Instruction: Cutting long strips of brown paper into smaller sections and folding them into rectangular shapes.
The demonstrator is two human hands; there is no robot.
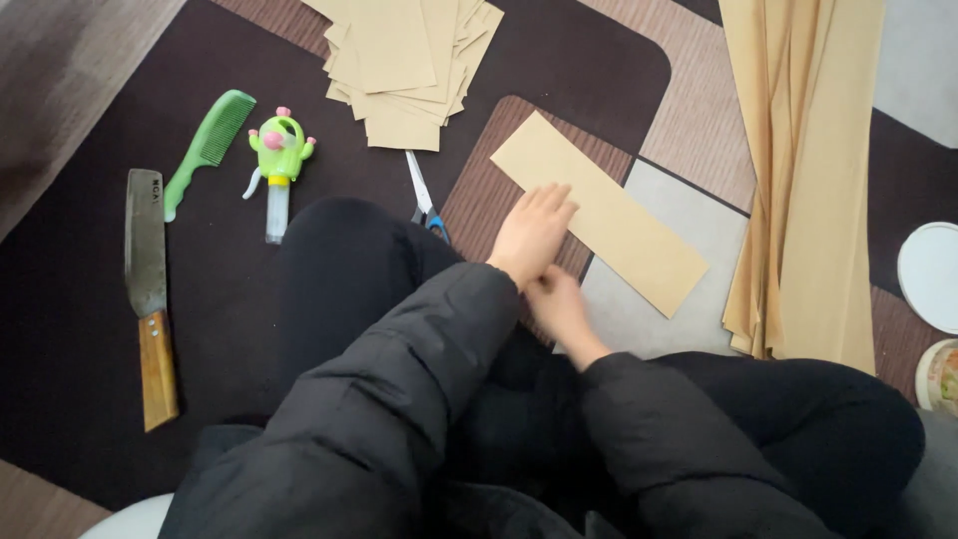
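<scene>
The left hand [531,232] is lying flat and open, fingers together, pressing down on the near edge of a tan paper strip [599,213]; it is gripping nothing. The right hand [559,307] is sitting just under the left wrist, partly hidden and blurred, so I cannot tell whether it is holding anything. The strip is lying slantwise on the patterned rug [689,110], just ahead of the person's crossed legs, and is looking flat and unfolded.

Judging by the layout, part of the work seems done: a fanned pile of cut paper pieces [404,65] is resting well ahead of the hands, while a stack of long uncut sheets [808,170] is lying to the right, so a good deal appears to be waiting.

Counting outward: 1 strip under the hand; 1 pair of scissors [424,200] poking out beside the knee; 1 green cactus-shaped toy [279,165]; 1 green comb [205,150]; 1 wooden-handled cleaver [148,299] at far left; 1 white round lid [930,274] and 1 bowl [943,377] at the right edge.
</scene>
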